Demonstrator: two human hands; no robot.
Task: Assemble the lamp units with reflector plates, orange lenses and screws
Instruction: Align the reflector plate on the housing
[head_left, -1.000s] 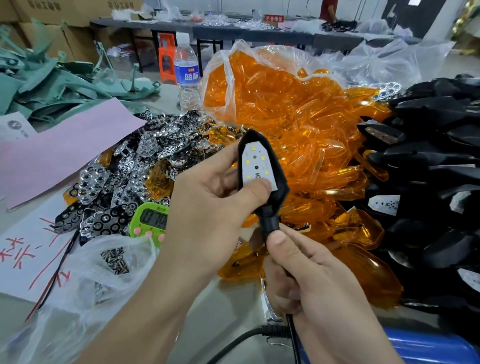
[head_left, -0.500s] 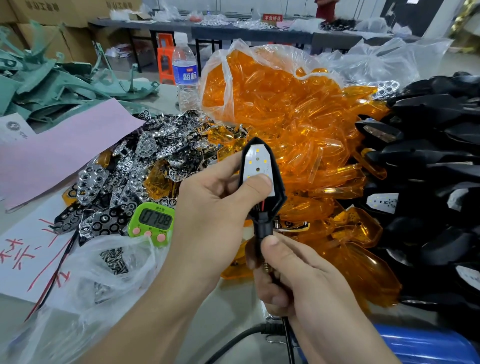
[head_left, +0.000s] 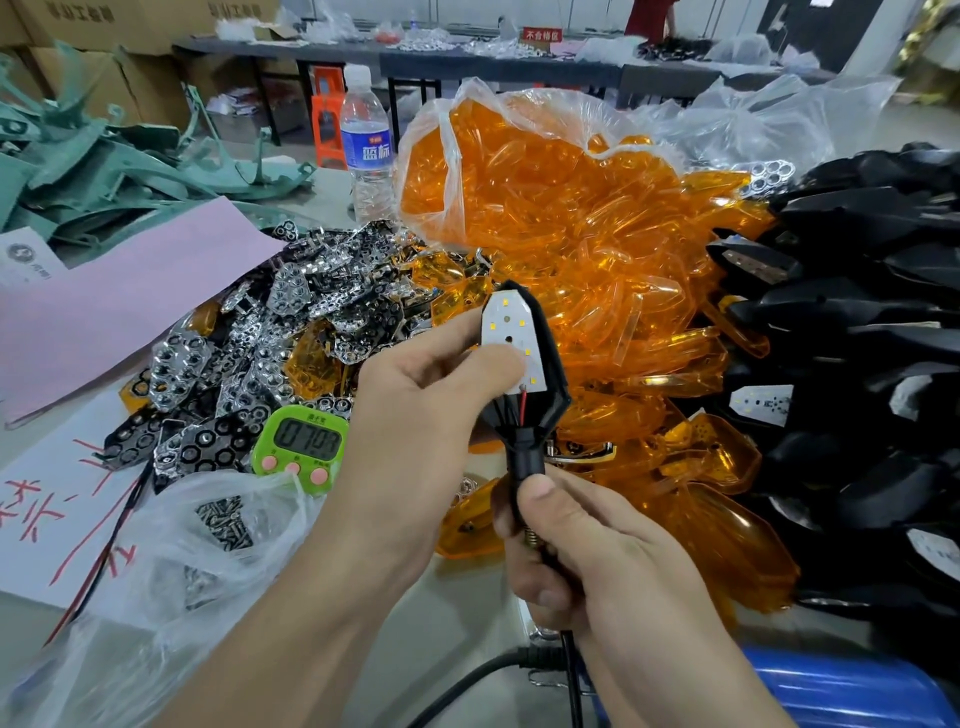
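On the cluttered counter, orange lenses are heaped beyond the fingers. A lamp unit is pinched at its head by the left hand, its stem gripped by the right hand.

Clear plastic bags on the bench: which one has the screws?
The crumpled clear plastic bag at lower left, beside the green digital timer: small metal screws show through it. The big clear bag behind holds orange plastic lenses.
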